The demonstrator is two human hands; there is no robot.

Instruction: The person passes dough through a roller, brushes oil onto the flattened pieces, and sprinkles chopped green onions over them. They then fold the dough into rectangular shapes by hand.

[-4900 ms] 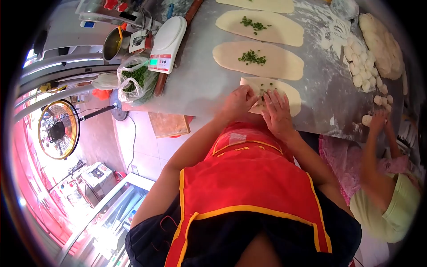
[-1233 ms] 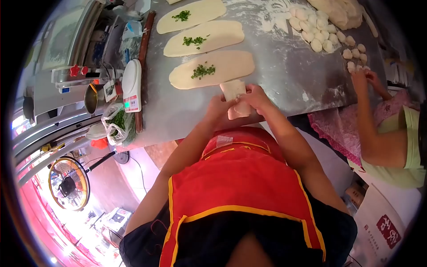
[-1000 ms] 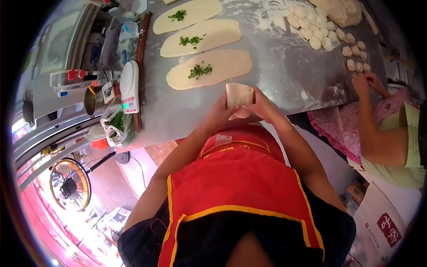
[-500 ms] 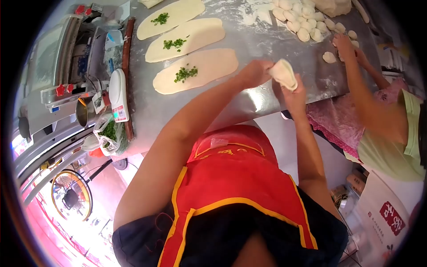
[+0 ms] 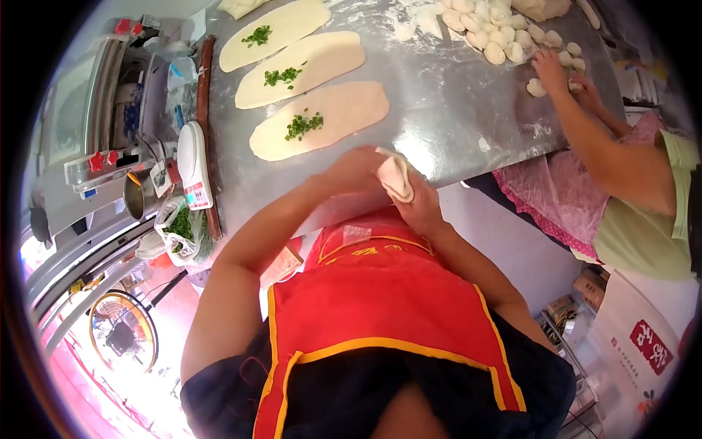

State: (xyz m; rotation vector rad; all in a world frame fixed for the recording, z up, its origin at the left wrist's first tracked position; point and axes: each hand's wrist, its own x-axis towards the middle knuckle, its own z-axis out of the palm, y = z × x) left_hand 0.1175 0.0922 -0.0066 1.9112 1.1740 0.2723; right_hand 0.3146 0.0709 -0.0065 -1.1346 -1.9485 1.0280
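Note:
A folded piece of dough (image 5: 395, 175) hangs between my hands, just above the front edge of the metal table. My left hand (image 5: 360, 170) closes on its left side, and my right hand (image 5: 420, 205) grips its lower right side. Some of the fingers are hidden behind the dough. On the table ahead lie three long flat dough sheets, the nearest one (image 5: 344, 113) a little beyond my left hand. Each sheet carries a small heap of chopped green onion (image 5: 303, 125).
A co-worker's hand (image 5: 550, 72) handles small dough balls (image 5: 494, 53) at the far right. Along the table's left edge are a brown rod (image 5: 204, 95), a white scale (image 5: 192, 157) and a bag of greens (image 5: 180, 227). Loose flour lies at the back.
Both my hands have moved left and toward my body, carrying the folded dough off from the table's middle. The co-worker's hands have shifted slightly among the dough balls.

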